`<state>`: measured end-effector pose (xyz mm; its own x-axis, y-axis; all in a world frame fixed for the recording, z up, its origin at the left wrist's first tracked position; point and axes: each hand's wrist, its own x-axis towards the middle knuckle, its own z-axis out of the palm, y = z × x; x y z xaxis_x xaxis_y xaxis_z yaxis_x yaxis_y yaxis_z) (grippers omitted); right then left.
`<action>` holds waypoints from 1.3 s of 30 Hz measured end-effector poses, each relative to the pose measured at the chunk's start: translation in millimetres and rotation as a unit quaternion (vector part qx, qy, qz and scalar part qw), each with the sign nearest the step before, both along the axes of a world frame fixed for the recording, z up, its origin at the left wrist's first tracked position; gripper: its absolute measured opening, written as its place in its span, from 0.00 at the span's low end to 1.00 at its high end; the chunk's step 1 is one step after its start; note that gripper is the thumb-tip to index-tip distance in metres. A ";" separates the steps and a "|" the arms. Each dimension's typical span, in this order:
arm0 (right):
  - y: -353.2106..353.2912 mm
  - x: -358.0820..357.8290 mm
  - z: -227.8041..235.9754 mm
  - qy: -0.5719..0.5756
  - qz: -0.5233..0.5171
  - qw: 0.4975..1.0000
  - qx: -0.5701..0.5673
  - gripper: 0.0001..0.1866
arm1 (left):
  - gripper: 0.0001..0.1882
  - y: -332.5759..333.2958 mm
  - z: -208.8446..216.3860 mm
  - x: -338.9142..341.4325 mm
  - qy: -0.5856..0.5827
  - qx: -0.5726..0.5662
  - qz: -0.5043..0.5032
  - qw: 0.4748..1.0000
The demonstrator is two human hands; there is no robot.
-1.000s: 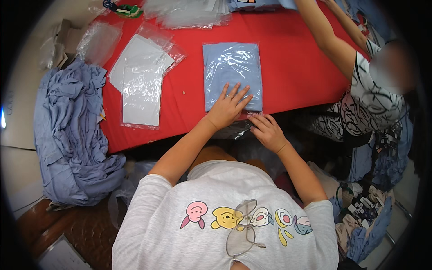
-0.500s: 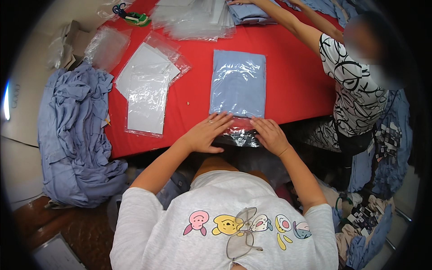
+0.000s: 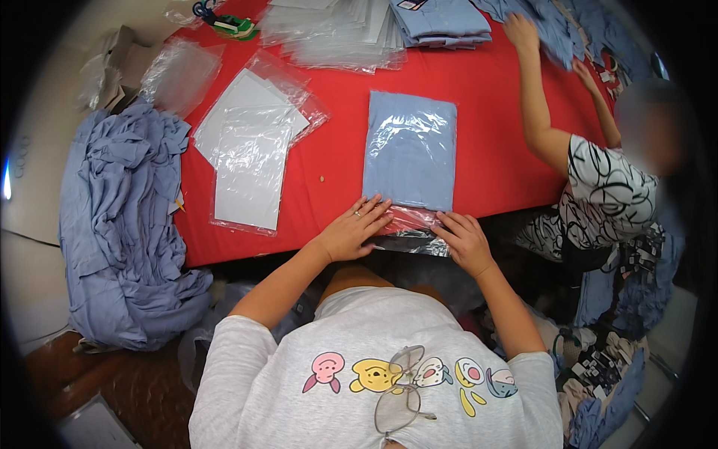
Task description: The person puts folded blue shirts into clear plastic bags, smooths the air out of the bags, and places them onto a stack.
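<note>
A folded light-blue garment (image 3: 410, 150) lies in a clear plastic bag on the red table (image 3: 336, 157), straight ahead of me. The bag's open flap (image 3: 413, 230) hangs over the table's near edge. My left hand (image 3: 351, 230) rests flat on the flap's left part, fingers spread, at the garment's lower left corner. My right hand (image 3: 465, 241) presses the flap's right part at the table edge. Neither hand is closed around anything.
Clear bags with white card inserts (image 3: 250, 153) lie left of the garment. A pile of blue fabric (image 3: 123, 224) hangs off the table's left side. Stacked bags (image 3: 336, 34), folded blue garments (image 3: 441, 19) and scissors (image 3: 224, 19) are at the far edge. Another person (image 3: 598, 179) works at right.
Both my hands slid back from the bagged garment's lower part to the bag's flap at the table's near edge. The person at right reached farther across the table.
</note>
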<state>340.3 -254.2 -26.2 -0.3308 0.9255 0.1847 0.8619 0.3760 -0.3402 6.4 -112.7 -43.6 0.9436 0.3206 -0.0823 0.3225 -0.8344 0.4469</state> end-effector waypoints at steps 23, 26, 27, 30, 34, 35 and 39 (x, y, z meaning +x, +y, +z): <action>-10.1 -97.8 -9.6 0.146 -0.079 0.985 -0.045 0.24 | 0.21 12.7 -11.8 73.8 -0.153 0.128 0.042 0.979; -7.8 -95.8 -14.7 0.108 -0.072 0.991 -0.024 0.25 | 0.14 13.8 -20.9 69.1 -0.151 0.178 0.023 0.972; -7.0 -96.3 -16.2 0.112 -0.078 0.990 -0.026 0.25 | 0.12 15.4 -22.8 68.6 -0.158 0.178 0.031 0.971; -4.6 -98.9 -20.0 0.119 -0.089 0.988 -0.031 0.26 | 0.09 21.5 -25.6 72.2 -0.174 0.167 0.059 0.969; -3.9 -106.2 -16.7 0.128 -0.083 0.988 -0.029 0.28 | 0.08 18.7 -14.5 74.0 -0.206 0.122 0.102 0.966; -1.3 -108.1 -14.0 0.132 -0.081 0.988 -0.027 0.28 | 0.08 19.7 -6.1 75.4 -0.221 0.113 0.111 0.962; 30.3 -121.2 -31.5 0.209 -0.212 0.954 0.024 0.25 | 0.08 19.8 31.9 78.4 -0.261 0.090 0.086 0.957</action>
